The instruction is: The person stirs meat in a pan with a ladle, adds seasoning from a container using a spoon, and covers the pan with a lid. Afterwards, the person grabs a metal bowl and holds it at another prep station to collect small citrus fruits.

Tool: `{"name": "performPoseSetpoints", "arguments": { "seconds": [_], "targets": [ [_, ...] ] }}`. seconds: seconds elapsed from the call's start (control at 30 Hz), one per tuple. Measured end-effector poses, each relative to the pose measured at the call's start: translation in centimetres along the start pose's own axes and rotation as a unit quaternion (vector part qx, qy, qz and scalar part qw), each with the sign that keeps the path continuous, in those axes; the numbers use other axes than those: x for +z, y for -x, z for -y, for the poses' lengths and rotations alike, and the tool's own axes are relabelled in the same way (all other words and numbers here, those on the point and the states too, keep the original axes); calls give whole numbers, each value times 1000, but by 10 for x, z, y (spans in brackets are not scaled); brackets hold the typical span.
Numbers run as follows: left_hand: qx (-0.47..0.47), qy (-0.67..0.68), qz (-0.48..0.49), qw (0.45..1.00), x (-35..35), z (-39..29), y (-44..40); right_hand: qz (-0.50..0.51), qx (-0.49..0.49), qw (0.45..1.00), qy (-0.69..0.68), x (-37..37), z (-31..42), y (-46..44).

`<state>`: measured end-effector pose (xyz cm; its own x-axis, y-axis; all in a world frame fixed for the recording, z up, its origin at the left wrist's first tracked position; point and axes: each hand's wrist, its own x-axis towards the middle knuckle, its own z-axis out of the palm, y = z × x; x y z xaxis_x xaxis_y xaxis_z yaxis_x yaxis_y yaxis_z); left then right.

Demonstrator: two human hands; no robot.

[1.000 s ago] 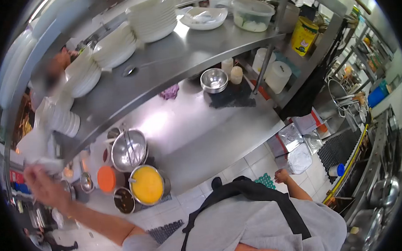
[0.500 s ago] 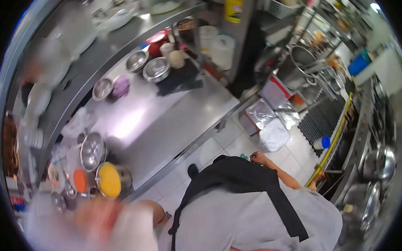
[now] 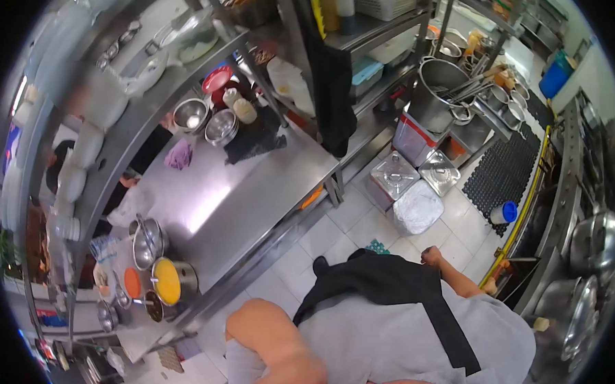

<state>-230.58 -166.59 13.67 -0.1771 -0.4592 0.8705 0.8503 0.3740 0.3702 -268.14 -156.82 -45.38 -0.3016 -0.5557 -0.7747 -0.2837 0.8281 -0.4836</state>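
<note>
My right hand (image 3: 430, 256) hangs low beside my black apron (image 3: 376, 281), over the white tile floor. Its fingers look curled; what they hold, if anything, is too small to make out. A foil-covered container (image 3: 416, 206) stands on the floor ahead of it, beside a lidded metal container (image 3: 393, 174). Near this hand a green patterned thing (image 3: 376, 246) shows past the apron's edge. My left arm is bent sharply at the lower left, and its hand is out of view.
On the left, a steel table (image 3: 252, 187) holds a pot of yellow liquid (image 3: 168, 280), metal bowls (image 3: 147, 244) and a purple cloth (image 3: 179, 155). Utensils fill a large pot (image 3: 443, 90) at the back right. A stove line with a yellow pipe (image 3: 524, 206) runs along the right.
The view has shifted and sharpened. A blurred white and reddish shape at the lower left is gone, and my bent left arm shows there. My right hand appears farther right and slightly lower.
</note>
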Motion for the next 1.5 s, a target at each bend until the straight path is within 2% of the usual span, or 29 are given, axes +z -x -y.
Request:
{"name": "performPoseSetpoints", "arguments": {
  "seconds": [0.1,0.17,0.23,0.47,0.67,0.77,0.8,0.87,0.9,0.93,1.03,1.17,1.3,1.4,1.5],
  "targets": [
    [-15,1,5,1000,9,15,1,18,-57,997,53,16,-7,1],
    [-33,1,8,999,12,19,4,15,-133,978,163,34,-38,-23],
    [-47,-1,7,999,16,24,7,30,-158,972,173,42,-62,-36],
    [-85,4,2,996,15,34,11,-1,-36,992,117,29,-85,-4],
    [-87,64,-5,994,18,27,17,-31,-37,991,127,19,-68,9],
    [-87,97,-21,991,14,23,17,2,-55,992,115,13,-57,8],
    [-88,106,-22,990,11,22,17,-40,-96,985,137,17,-58,-1],
    [-102,111,-36,988,10,21,17,6,-130,982,135,16,-48,-8],
    [-106,107,-42,988,9,22,17,-18,-98,993,60,17,-29,8],
    [-107,106,-43,988,7,23,16,3,-126,990,56,17,-25,0],
    [-118,93,-36,988,7,22,14,59,-92,994,-10,13,-14,-8],
    [-137,85,-32,986,6,16,15,47,-46,995,68,13,-1,-4],
    [-154,116,-50,980,8,22,15,68,-106,987,102,9,2,-6],
    [-147,162,-71,973,10,36,12,6,-109,987,122,15,-16,-17],
    [-126,224,-82,963,12,53,4,36,-118,986,109,20,-18,-27]
  ]
}}
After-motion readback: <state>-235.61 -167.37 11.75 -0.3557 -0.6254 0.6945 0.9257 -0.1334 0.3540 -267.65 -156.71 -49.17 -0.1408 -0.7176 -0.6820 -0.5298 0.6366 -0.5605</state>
